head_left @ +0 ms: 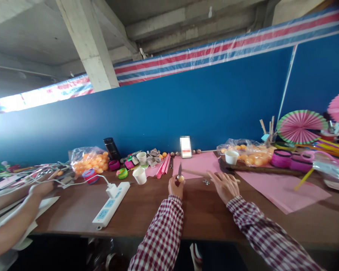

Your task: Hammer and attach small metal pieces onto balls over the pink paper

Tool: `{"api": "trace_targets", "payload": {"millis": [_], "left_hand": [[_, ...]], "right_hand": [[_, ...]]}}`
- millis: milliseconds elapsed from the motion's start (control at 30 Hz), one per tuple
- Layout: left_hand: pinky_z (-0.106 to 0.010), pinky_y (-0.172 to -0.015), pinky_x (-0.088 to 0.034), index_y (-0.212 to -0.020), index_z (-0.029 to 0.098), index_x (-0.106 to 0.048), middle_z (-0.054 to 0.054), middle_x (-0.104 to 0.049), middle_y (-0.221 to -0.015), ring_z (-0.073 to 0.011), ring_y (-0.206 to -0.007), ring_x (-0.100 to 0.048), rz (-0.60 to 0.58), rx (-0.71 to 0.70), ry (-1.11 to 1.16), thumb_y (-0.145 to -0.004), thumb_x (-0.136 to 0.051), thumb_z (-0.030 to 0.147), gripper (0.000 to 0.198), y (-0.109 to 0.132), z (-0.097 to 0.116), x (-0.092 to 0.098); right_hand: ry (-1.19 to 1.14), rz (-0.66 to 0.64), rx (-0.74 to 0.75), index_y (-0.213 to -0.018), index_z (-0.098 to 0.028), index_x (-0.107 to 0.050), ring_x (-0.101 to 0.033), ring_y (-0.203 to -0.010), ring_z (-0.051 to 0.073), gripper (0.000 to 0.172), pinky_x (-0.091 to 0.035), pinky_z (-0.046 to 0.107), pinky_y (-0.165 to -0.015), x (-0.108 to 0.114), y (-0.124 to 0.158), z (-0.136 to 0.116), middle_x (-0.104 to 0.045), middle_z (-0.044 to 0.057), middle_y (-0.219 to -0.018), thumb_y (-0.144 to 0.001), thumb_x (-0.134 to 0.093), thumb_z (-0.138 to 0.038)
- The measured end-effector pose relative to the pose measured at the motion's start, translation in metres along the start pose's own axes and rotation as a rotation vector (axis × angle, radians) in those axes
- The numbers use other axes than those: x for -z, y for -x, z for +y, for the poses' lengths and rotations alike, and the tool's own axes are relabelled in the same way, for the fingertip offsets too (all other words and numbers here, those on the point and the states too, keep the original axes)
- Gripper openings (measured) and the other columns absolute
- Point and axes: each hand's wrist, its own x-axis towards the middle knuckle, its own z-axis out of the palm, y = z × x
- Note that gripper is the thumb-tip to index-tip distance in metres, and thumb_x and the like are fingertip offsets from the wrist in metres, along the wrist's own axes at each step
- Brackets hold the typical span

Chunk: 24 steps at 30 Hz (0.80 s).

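Note:
My left hand (176, 187) is closed, thumb and fingers pinched around a small pale round ball (180, 178). A dark pointed blade (180, 168) stands just above the ball; I cannot tell if it is held with it. Lying palm down across a thin wooden stick (196, 173), my right hand (225, 187) has its fingers stretched out. One end of the stick reaches toward the ball, and the other shows past the right hand. Between the hands, a small silver metal piece (206, 182) rests on the brown table. Pink paper (203, 162) spreads behind them.
A white power strip (111, 206) and a paper cup (139, 176) stand left. Bags of orange balls (92, 162) lie at both sides. Purple tape rolls (281, 158) and more pink paper (288, 190) are right. Another person's hand (42, 187) works at far left.

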Motion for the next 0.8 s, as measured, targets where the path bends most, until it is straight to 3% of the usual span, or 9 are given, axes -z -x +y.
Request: {"api": "trace_targets", "payload": {"millis": [200, 333, 600, 800], "left_hand": [[-0.026, -0.064, -0.045, -0.094, 0.018, -0.058, -0.005, -0.057, -0.087, -0.012, -0.065, -0.055, -0.001, -0.039, -0.046, -0.056, -0.062, 0.021, 0.038, -0.001, -0.004, 0.0], [-0.026, -0.064, -0.045, -0.09, 0.017, -0.06, -0.004, -0.058, -0.084, -0.0125, -0.066, -0.056, 0.016, -0.022, -0.03, -0.052, -0.065, 0.02, 0.038, -0.001, -0.005, -0.001], [-0.025, -0.065, -0.048, -0.099, 0.016, -0.053, -0.006, -0.06, -0.088, -0.0114, -0.07, -0.058, -0.001, 0.113, 0.25, -0.058, -0.064, 0.02, 0.043, -0.002, 0.001, 0.001], [-0.027, -0.064, -0.05, -0.096, 0.014, -0.05, -0.007, -0.06, -0.086, -0.0127, -0.071, -0.059, -0.014, 0.195, 0.424, -0.056, -0.068, 0.02, 0.044, 0.0, 0.005, -0.001]], "right_hand": [[0.0, 0.024, -0.031, -0.119, -0.028, -0.042, -0.046, -0.079, 0.015, 0.035, -0.026, 0.027, -0.075, -0.001, 0.0, 0.0, -0.057, 0.003, -0.087, -0.084, -0.039, -0.023], [-0.005, 0.011, 0.024, -0.119, -0.03, -0.041, -0.047, -0.079, 0.014, 0.037, -0.026, 0.027, -0.074, -0.001, 0.0, 0.001, -0.057, 0.003, -0.087, -0.083, -0.039, -0.02], [-0.02, 0.03, -0.106, -0.116, -0.027, -0.044, -0.049, -0.078, 0.014, 0.034, -0.029, 0.027, -0.072, -0.007, 0.002, 0.003, -0.057, 0.003, -0.084, -0.083, -0.039, -0.026], [-0.036, -0.005, -0.103, -0.118, -0.026, -0.041, -0.049, -0.08, 0.015, 0.035, -0.029, 0.027, -0.072, -0.009, 0.002, 0.003, -0.057, 0.004, -0.085, -0.084, -0.036, -0.026]]}}
